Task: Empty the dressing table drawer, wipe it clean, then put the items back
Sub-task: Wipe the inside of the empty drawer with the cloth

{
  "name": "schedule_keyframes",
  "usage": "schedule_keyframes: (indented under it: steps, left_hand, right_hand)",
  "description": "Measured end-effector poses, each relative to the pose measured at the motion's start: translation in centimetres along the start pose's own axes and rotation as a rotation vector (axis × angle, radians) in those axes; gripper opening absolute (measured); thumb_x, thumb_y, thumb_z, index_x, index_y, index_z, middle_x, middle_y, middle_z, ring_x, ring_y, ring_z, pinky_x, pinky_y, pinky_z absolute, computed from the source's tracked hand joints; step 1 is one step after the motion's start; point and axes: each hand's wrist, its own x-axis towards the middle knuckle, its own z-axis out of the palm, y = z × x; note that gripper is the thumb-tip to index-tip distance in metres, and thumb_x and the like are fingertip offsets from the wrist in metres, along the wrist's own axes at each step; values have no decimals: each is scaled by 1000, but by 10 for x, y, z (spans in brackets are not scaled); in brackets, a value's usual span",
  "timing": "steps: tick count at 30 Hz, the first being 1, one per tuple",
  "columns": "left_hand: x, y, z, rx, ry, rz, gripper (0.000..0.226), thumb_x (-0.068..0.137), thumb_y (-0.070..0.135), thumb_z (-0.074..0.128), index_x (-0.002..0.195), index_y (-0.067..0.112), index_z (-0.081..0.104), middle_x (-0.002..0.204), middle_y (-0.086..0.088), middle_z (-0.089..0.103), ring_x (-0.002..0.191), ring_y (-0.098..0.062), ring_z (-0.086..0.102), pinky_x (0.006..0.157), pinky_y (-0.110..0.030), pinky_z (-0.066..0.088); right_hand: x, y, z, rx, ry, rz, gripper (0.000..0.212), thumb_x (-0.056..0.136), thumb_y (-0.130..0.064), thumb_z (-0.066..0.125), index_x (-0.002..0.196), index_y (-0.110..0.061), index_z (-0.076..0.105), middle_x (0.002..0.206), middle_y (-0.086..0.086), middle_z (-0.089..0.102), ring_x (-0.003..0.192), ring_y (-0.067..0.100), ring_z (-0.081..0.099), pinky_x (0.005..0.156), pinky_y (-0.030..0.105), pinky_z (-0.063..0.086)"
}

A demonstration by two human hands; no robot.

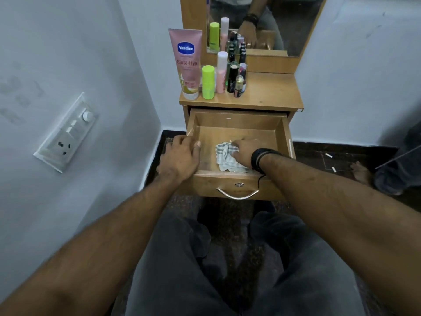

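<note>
While the drawer (237, 124) stands pulled out of the desk (271, 92), the right hand (245, 151) presses a crumpled striped cloth (224, 156) against the drawer floor near the front wall; its fingers lie on the cloth, whether spread or together cannot be told. Left hand (181, 153) rests on the drawer's left wall, fingers close together, curled over the edge. Pink lotion tube (188, 62), green bottle (208, 82) and small cosmetics (237, 78) stand on the desk top, left of centre.
</note>
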Motion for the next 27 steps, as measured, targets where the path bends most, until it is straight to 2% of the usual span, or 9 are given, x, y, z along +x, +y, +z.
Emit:
schedule_keyframes:
  steps: [5, 9, 13, 16, 18, 21, 22, 25, 27]
  left_hand:
    - [12, -3, 1, -47, -41, -132, 62, 103, 60, 22, 150, 23, 37, 154, -13, 38, 138, -38, 38, 109, -60, 37]
    - [13, -2, 5, -28, -46, -161, 62, 103, 60, 19, 151, 23, 33, 153, -16, 39, 136, -41, 41, 106, -61, 39]
    - [11, -4, 10, -31, -28, -166, 60, 103, 59, 20, 151, 24, 31, 154, -14, 37, 136, -41, 40, 104, -60, 38]
    - [10, -4, 12, -15, -32, -179, 62, 102, 61, 19, 150, 25, 33, 152, -12, 40, 135, -38, 42, 103, -61, 39]
    - [9, -3, 13, -5, -32, -185, 62, 102, 61, 19, 149, 25, 34, 151, -10, 42, 135, -37, 44, 103, -62, 41]
    - [7, -3, 14, -11, -31, -193, 61, 102, 60, 18, 148, 25, 36, 149, -9, 44, 132, -36, 45, 101, -62, 43]
    - [7, -2, 14, -12, -33, -198, 60, 102, 60, 18, 148, 25, 35, 149, -8, 44, 132, -35, 46, 100, -62, 43]
    - [6, -2, 13, -11, -48, -210, 59, 102, 58, 18, 150, 27, 32, 149, -7, 43, 132, -35, 45, 100, -63, 43]
    - [7, -2, 13, -15, -54, -210, 59, 102, 58, 19, 152, 28, 30, 150, -7, 42, 132, -35, 45, 100, -64, 43]
  right_hand:
    - [32, -33, 13, -147, -162, 50, 48, 99, -30, 47, 146, -20, 46, 151, 13, 34, 140, 41, 32, 116, 50, 32]
    - [39, -64, 30, -2, -89, -56, 54, 92, -31, 57, 145, -33, 44, 147, 8, 30, 141, 38, 27, 113, 53, 34]
    - [37, -57, 36, -30, -28, -131, 48, 94, -42, 51, 142, -42, 43, 141, 5, 35, 135, 35, 33, 106, 57, 39]
    - [46, -21, 27, -78, -60, 40, 64, 89, -44, 55, 149, -29, 38, 153, 10, 30, 140, 40, 34, 110, 58, 37]
    - [55, 8, 20, -91, -112, 249, 80, 86, -48, 56, 155, -19, 29, 160, 13, 24, 144, 40, 31, 113, 59, 33]
    - [69, 35, 13, 42, -123, 546, 99, 84, -56, 62, 160, -15, 15, 165, 14, 18, 149, 38, 25, 119, 55, 26]
    - [74, 35, 11, 65, -139, 554, 97, 85, -55, 63, 160, -13, 16, 164, 16, 19, 148, 39, 26, 119, 54, 26]
    - [86, 19, 9, 41, -104, 321, 59, 95, -35, 56, 147, -8, 46, 153, 21, 40, 141, 42, 38, 114, 55, 34]
    - [88, -3, 12, 21, -61, 272, 57, 95, -32, 55, 147, -10, 46, 155, 19, 37, 142, 42, 35, 114, 56, 34]
